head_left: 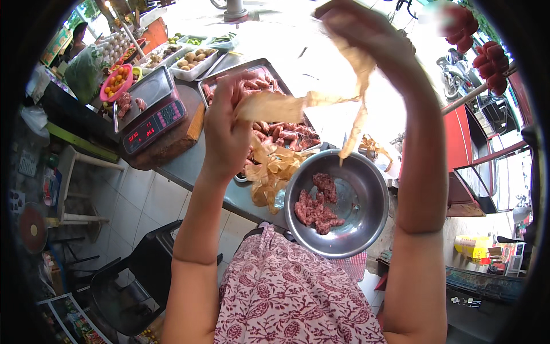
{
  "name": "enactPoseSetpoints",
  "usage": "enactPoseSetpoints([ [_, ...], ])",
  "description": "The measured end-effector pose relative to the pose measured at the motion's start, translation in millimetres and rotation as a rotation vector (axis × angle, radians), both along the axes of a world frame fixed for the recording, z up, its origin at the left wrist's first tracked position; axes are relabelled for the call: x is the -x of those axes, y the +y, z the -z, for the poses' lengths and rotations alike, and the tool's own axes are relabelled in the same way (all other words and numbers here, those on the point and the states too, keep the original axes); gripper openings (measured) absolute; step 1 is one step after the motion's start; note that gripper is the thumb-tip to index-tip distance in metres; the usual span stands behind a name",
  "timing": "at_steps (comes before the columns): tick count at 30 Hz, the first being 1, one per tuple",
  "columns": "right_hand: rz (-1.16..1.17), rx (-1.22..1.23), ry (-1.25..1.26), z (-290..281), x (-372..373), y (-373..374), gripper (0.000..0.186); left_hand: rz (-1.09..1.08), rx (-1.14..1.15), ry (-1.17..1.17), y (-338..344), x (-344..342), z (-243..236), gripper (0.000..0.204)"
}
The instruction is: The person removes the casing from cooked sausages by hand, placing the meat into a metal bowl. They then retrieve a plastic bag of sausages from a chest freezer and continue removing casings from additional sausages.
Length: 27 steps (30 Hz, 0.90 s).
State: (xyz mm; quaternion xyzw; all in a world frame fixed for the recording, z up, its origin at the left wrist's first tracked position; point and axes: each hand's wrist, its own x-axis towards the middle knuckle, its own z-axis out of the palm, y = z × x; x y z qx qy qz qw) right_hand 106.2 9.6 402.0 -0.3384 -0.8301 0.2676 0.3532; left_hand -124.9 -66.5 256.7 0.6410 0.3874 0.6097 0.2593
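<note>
A long, tan, papery strip, which looks like sausage casing, stretches between my hands above the table. My left hand is closed around one end of it. My right hand, raised higher at the upper right and smeared by motion, has the strip running up to its fingers. One loose end dangles over a steel bowl with a lump of minced meat in it. Beside the bowl lies a heap of crumpled tan casing. Behind my left hand, a metal tray holds many pink sausages.
On the left, a digital scale with a metal pan rests on a thick wooden block. Farther back stand tubs of potatoes and a pink basket of orange fruit. Round red sausages hang at upper right. A black chair stands lower left.
</note>
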Motion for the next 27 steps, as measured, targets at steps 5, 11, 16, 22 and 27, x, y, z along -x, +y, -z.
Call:
enactPoseSetpoints([
  [5,-0.234,0.466,-0.189,61.2,36.8,-14.2,0.032,-0.070,-0.171,-0.007,26.8,-17.1,-34.9,0.034],
  [11,-0.171,0.659,0.614,14.3,-11.0,11.1,0.023,-0.181,-0.344,0.224,19.9,-42.7,26.0,0.054],
  [16,-0.121,0.608,0.923,-5.5,7.8,8.3,0.017,0.313,0.125,-0.103,-17.7,-112.5,90.4,0.058],
  [22,0.038,0.217,1.073,-22.1,-6.0,41.2,0.017,0.799,0.819,-0.184,-37.1,-97.2,175.7,0.017],
  [27,0.149,-0.046,1.046,-0.7,-27.1,57.8,0.026,0.683,1.079,-0.322,-57.3,-40.6,208.1,0.020],
])
